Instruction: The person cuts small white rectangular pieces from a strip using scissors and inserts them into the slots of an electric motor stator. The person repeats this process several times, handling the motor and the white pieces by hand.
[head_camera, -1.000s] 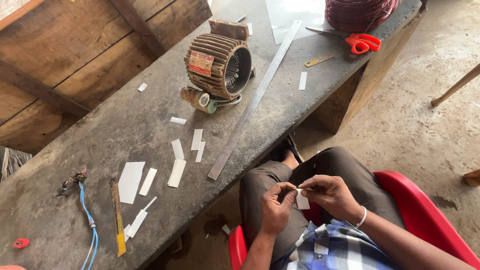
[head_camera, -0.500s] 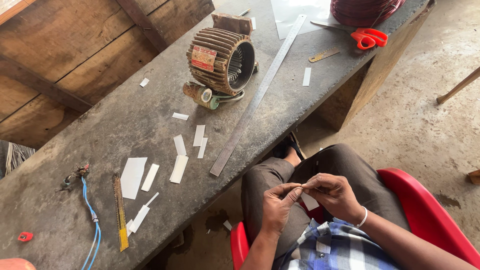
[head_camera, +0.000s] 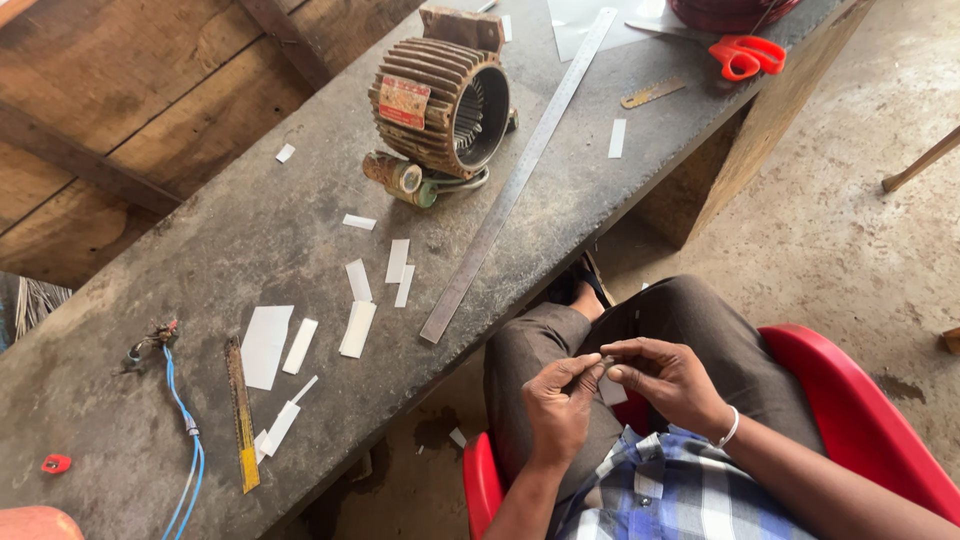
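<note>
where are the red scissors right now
In the head view, the red scissors lie at the bench's far right end, beside the long steel ruler's top end.

Grey workbench (head_camera: 200, 250), motor stator (head_camera: 440, 100), steel ruler (head_camera: 515, 180), red scissors (head_camera: 745, 55)

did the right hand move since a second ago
No, hardly. The right hand stays over the lap beside the red chair, fingertips meeting the left hand on a small white strip. The apparent shift is mostly the camera.

Head camera looks steeply down — bench (head_camera: 200, 260) ahead, lap close below.
</note>
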